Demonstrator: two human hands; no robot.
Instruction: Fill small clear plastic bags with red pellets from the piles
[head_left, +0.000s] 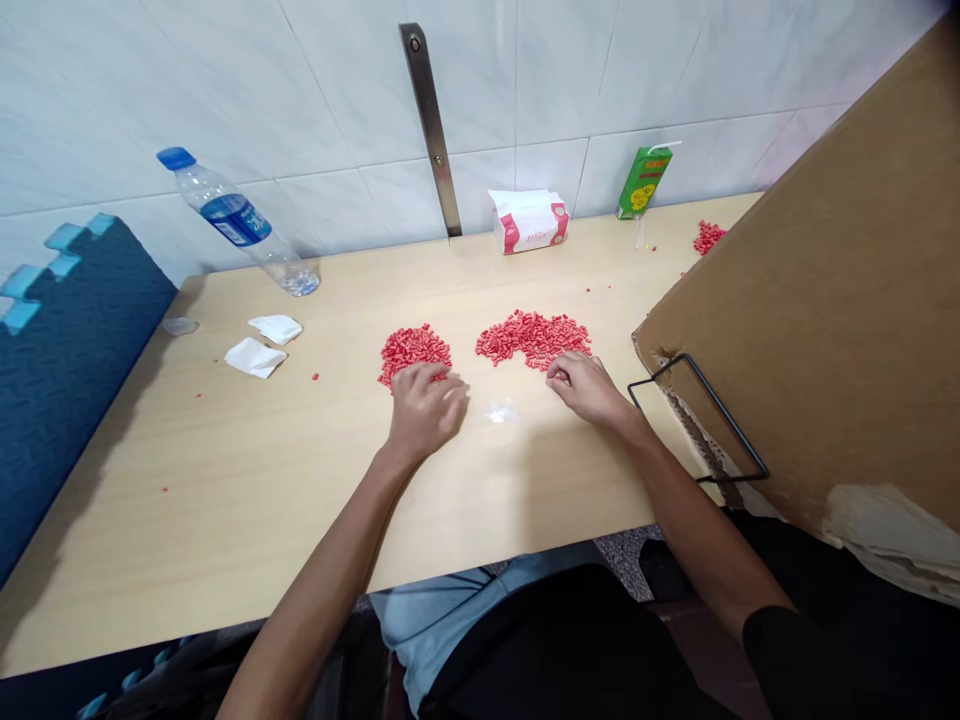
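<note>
Now the left hand rests palm-down, half-curled, fingertips on a mound of red plastic pellets; the right hand, equally half-closed, touches the near edge of a second pile stretched sideways across the pale wooden table. Whether either hand holds pellets, I cannot tell.

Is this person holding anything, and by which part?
Nothing clearly: the left hand rests on the smaller heap of red pellets, the right hand against the edge of the larger heap.
</note>
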